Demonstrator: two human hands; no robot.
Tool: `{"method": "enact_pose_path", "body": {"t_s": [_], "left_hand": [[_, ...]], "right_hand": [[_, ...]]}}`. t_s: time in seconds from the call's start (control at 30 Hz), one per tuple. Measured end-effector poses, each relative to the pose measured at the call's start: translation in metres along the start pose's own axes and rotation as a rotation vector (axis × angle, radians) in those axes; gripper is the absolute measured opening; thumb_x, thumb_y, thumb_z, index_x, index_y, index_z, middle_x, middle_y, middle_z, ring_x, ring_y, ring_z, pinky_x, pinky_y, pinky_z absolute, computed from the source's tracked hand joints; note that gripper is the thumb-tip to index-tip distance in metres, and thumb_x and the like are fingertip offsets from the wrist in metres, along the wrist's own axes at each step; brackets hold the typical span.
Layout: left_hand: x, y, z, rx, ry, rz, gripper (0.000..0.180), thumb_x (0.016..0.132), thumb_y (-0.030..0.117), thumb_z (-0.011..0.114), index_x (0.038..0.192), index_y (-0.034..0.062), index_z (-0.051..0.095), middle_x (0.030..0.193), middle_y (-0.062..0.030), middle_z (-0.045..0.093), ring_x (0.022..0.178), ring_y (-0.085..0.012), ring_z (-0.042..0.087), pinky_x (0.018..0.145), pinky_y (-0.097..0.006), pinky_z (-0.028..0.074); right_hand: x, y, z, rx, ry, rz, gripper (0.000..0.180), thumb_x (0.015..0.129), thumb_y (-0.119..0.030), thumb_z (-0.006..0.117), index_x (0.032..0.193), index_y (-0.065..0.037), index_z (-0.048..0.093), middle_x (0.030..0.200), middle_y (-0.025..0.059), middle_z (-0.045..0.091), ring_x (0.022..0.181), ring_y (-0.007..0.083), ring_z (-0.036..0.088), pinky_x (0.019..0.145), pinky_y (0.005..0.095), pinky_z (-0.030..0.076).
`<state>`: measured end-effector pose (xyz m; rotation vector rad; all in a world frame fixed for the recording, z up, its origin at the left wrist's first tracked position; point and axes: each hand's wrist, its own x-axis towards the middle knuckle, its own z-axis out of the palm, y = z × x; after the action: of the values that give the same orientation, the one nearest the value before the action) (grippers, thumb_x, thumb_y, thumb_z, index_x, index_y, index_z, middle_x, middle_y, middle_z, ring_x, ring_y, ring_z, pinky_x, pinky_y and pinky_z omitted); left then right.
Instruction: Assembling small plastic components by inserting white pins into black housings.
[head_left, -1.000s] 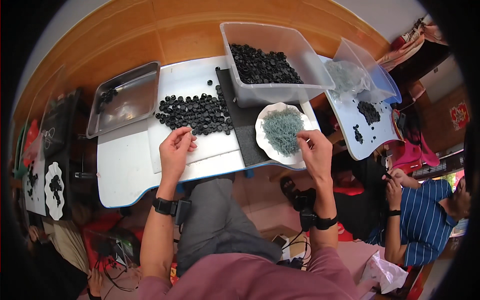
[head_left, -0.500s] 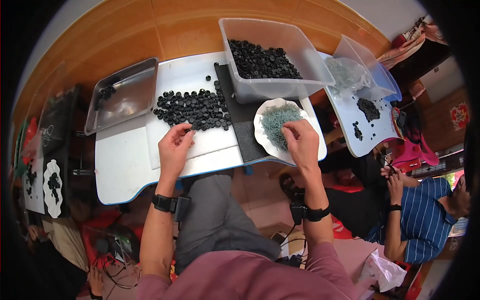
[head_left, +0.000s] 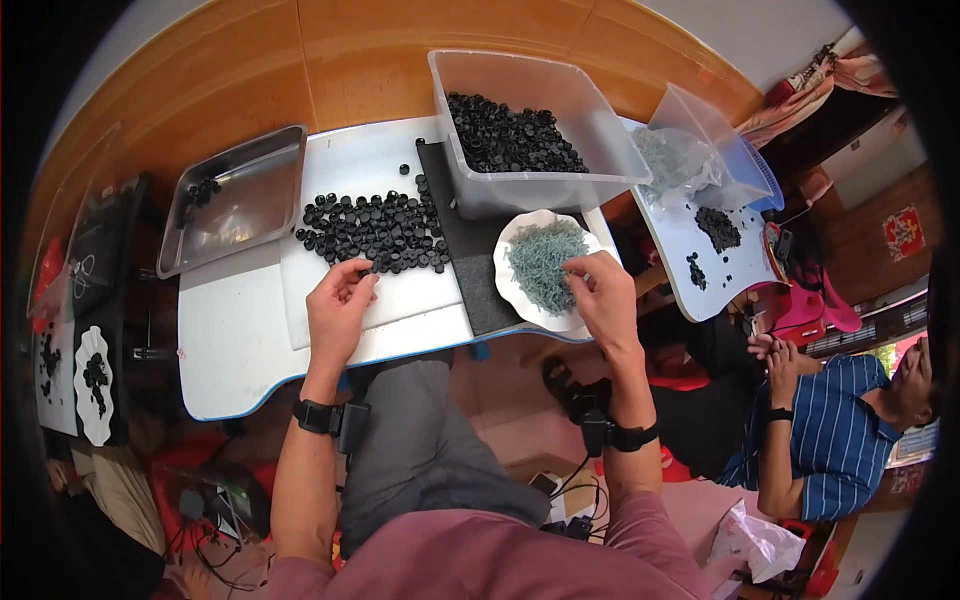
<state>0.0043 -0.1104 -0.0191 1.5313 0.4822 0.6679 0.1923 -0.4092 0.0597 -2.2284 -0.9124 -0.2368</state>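
My left hand [head_left: 338, 303] is at the near edge of a spread of small round black caps [head_left: 375, 228] on a white board [head_left: 400, 300]. Its thumb and fingers are pinched together; whatever may be between them is too small to make out. Over the right rim of a scalloped white plate [head_left: 508, 285], my right hand [head_left: 606, 300] also has its fingertips closed in a pinch. The plate bears a heap of thin grey-green pieces [head_left: 546, 262]. Any piece between the right fingertips is too small to tell.
A clear bin [head_left: 610, 190] full of black caps stands behind the plate, on a dark mat [head_left: 460, 250]. At the left is a metal tray [head_left: 240, 215] with a few black pieces. A co-worker [head_left: 830, 430] sits at the right, beside another white table [head_left: 730, 285].
The whole view has shifted slightly, so the table lies a little lower and further left. Both hands stay pinched in nearly the same places, by the caps and by the plate.
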Motion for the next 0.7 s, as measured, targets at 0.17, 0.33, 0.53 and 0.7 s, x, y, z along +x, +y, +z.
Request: {"method": "enact_pose_path", "body": {"t_s": [0.17,0.33,0.53,0.7], "left_hand": [[0.001,0.0,0.0,-0.021,0.006,-0.005,0.02,0.094,0.003,0.069,0.113,-0.0008,0.068,0.086,-0.0013,0.067,0.075,-0.0075,0.062,0.07,-0.022,0.051],[-0.002,0.002,0.001,-0.015,0.017,-0.016,0.019,0.094,0.003,0.069,0.113,-0.0012,0.068,0.087,-0.0013,0.067,0.075,-0.0075,0.062,0.07,-0.022,0.051],[-0.002,0.004,0.002,-0.021,0.017,-0.011,0.019,0.094,0.002,0.068,0.112,-0.001,0.069,0.087,-0.0016,0.067,0.075,-0.0075,0.062,0.07,-0.023,0.052],[-0.002,0.003,0.001,-0.015,0.011,0.001,0.018,0.095,0.002,0.068,0.113,-0.0013,0.068,0.087,-0.0017,0.067,0.075,-0.0075,0.061,0.071,-0.023,0.052]], "right_hand": [[0.009,-0.007,0.009,-0.145,-0.078,-0.021,0.016,0.081,-0.007,0.075,0.097,-0.008,0.074,0.089,0.0107,0.067,0.08,0.0284,0.068,0.073,0.039,0.053],[0.01,-0.005,0.008,-0.067,-0.106,0.064,0.015,0.081,-0.009,0.075,0.096,-0.007,0.075,0.089,0.0118,0.068,0.081,0.0294,0.068,0.074,0.0401,0.053],[0.009,0.004,0.002,-0.002,-0.074,0.08,0.014,0.086,-0.012,0.072,0.098,-0.004,0.074,0.091,0.0139,0.069,0.08,0.031,0.068,0.074,0.04,0.053],[0.015,0.008,-0.004,-0.021,0.105,0.035,0.014,0.089,-0.011,0.067,0.099,-0.005,0.074,0.092,0.0151,0.069,0.081,0.0337,0.068,0.076,0.0416,0.053]]}}
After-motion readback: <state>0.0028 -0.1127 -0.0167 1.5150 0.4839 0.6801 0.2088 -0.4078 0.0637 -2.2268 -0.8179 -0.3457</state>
